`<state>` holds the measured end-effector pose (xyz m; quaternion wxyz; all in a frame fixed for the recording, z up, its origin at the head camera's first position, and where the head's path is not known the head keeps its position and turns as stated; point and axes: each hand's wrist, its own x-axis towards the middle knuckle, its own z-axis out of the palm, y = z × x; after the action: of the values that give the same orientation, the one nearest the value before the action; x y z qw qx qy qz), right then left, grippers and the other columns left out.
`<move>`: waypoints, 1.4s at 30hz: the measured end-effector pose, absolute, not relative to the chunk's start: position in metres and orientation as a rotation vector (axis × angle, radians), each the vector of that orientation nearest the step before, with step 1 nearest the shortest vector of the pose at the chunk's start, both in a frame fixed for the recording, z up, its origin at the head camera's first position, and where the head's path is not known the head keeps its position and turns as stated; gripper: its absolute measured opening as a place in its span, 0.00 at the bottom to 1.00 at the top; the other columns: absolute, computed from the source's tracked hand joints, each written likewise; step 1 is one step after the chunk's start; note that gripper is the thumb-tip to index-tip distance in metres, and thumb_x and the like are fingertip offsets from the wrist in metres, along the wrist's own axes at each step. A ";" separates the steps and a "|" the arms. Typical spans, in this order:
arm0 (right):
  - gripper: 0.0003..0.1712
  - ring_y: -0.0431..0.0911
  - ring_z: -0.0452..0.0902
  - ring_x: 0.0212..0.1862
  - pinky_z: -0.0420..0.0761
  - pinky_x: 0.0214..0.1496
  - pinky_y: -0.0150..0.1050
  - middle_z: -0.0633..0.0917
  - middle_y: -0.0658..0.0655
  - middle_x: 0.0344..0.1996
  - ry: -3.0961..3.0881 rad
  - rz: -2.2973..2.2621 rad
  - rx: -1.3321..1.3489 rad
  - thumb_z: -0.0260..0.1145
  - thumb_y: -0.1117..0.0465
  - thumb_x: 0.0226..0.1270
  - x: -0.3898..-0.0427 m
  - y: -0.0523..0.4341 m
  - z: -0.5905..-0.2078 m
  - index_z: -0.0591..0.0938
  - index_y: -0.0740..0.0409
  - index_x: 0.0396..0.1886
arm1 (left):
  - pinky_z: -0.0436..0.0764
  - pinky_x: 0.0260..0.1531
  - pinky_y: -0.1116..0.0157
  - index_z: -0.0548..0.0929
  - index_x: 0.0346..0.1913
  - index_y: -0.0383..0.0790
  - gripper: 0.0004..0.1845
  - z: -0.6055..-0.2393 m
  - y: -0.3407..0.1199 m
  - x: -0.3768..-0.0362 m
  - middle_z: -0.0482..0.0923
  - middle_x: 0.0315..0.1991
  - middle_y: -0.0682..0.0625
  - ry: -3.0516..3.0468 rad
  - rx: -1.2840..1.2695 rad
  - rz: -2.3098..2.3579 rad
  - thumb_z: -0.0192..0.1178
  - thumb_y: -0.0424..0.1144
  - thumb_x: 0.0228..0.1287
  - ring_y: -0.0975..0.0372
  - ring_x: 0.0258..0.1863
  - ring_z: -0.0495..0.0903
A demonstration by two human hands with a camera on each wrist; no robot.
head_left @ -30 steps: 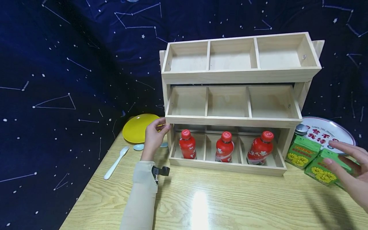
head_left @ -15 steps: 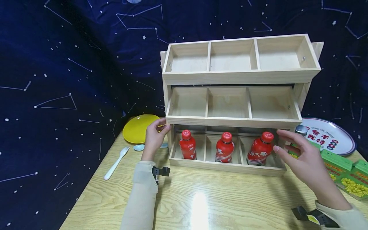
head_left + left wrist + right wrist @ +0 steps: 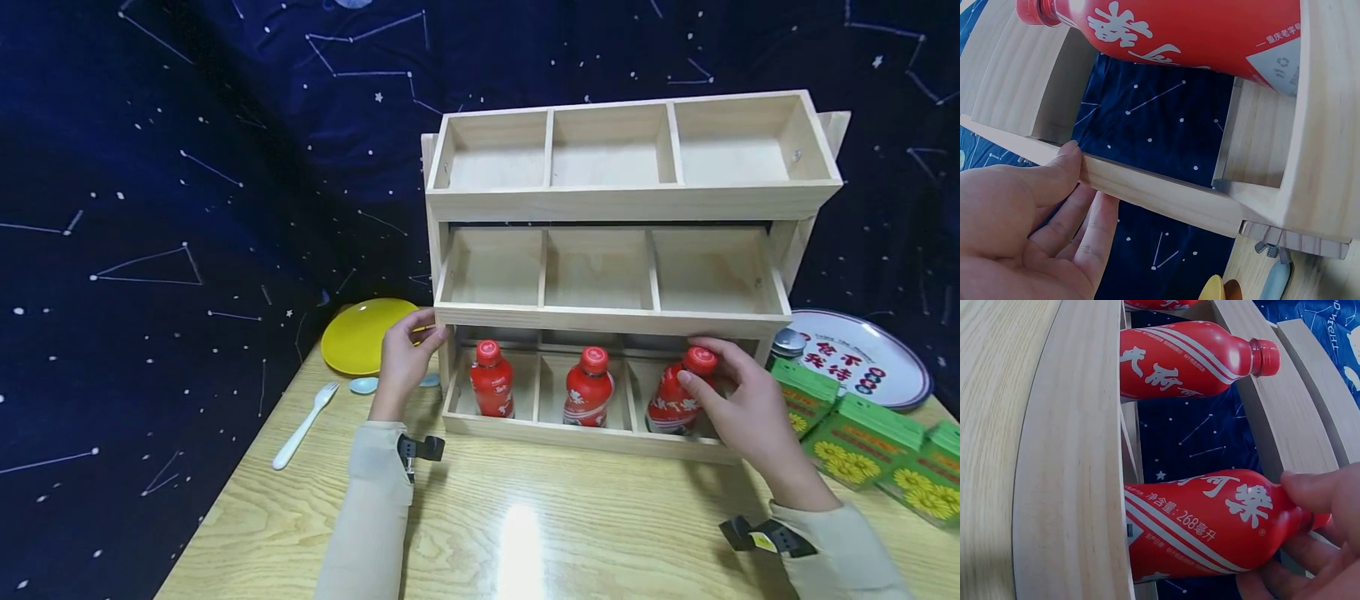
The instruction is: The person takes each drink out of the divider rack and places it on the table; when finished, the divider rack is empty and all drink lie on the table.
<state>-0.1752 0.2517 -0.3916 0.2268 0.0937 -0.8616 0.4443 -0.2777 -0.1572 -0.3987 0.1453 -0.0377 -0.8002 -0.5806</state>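
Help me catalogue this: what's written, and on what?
"天府可": middle bottle
"可樂": right bottle
"净含量: 268毫升": right bottle
"樂": left bottle
"重庆老字…": left bottle, cut off
"我待": plate
"NIGHT": backdrop
Green boxes, remaining print: too small or blurred

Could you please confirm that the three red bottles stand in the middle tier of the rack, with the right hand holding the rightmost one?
Not quite: the head view shows the three red bottles in the bottom tier of the rack, not the middle; the right hand does hold the rightmost bottle.
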 end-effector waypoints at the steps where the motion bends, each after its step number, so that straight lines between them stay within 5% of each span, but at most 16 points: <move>1: 0.28 0.23 0.72 0.44 0.72 0.45 0.14 0.82 0.68 0.48 -2.358 1.222 0.257 0.71 0.72 0.61 -0.176 0.251 -0.392 0.76 0.65 0.61 | 0.83 0.50 0.61 0.83 0.55 0.43 0.17 -0.398 -0.157 -0.278 0.81 0.52 0.49 -2.309 -0.104 -1.669 0.68 0.36 0.63 0.56 0.49 0.82; 9: 0.28 0.26 0.74 0.45 0.73 0.46 0.15 0.82 0.64 0.49 -2.299 1.229 0.185 0.71 0.75 0.60 -0.170 0.247 -0.392 0.77 0.64 0.61 | 0.82 0.50 0.62 0.83 0.56 0.43 0.18 -0.398 -0.158 -0.277 0.81 0.52 0.49 -2.307 -0.108 -1.686 0.68 0.36 0.63 0.56 0.49 0.82; 16: 0.30 0.31 0.78 0.47 0.74 0.47 0.18 0.85 0.45 0.47 -2.196 1.274 0.176 0.71 0.78 0.57 -0.156 0.249 -0.374 0.77 0.64 0.61 | 0.82 0.51 0.62 0.83 0.56 0.43 0.18 -0.397 -0.158 -0.277 0.81 0.53 0.49 -2.313 -0.111 -1.678 0.68 0.36 0.63 0.56 0.49 0.82; 28: 0.34 0.35 0.78 0.50 0.73 0.52 0.17 0.83 0.41 0.48 -2.155 1.226 0.126 0.69 0.80 0.57 -0.124 0.269 -0.341 0.75 0.61 0.65 | 0.82 0.51 0.61 0.83 0.56 0.43 0.18 -0.398 -0.157 -0.278 0.81 0.52 0.49 -2.310 -0.110 -1.674 0.68 0.36 0.63 0.55 0.49 0.82; 42: 0.29 0.30 0.77 0.41 0.72 0.46 0.13 0.82 0.35 0.41 -2.090 1.224 -0.120 0.66 0.82 0.57 -0.106 0.320 -0.360 0.80 0.62 0.59 | 0.82 0.51 0.59 0.83 0.56 0.40 0.18 -0.397 -0.157 -0.276 0.81 0.52 0.46 -2.283 -0.142 -1.695 0.68 0.34 0.63 0.50 0.50 0.82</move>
<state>-0.1060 0.3202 -0.3595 0.3506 -0.0465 -0.8071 0.4727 -0.2759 -0.1572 -0.3969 0.1468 -0.0494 -0.7931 -0.5890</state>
